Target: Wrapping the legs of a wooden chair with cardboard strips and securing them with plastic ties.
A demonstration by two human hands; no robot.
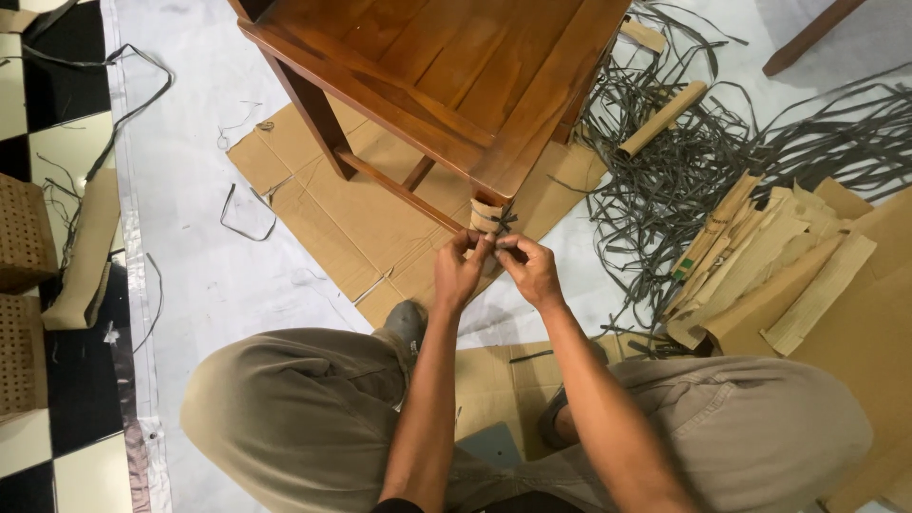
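Note:
A brown wooden table (446, 66) stands on flattened cardboard. Its near leg is wrapped in a strip of corrugated cardboard (483, 217), bound by a thin dark plastic strap (503, 220). My left hand (459, 269) and my right hand (530, 266) meet just below that wrap, fingertips pinched together on the strap's ends. Both hands are close to touching each other. My knees and grey shoe (407, 323) sit below them.
A big tangle of dark plastic straps (665, 180) lies to the right, with a cardboard tube (662, 119) in it. Stacked corrugated cardboard pieces (769, 275) lie at the right. Flattened cardboard (323, 204) covers the white sheet. Woven brown panels (19, 233) rest at the left.

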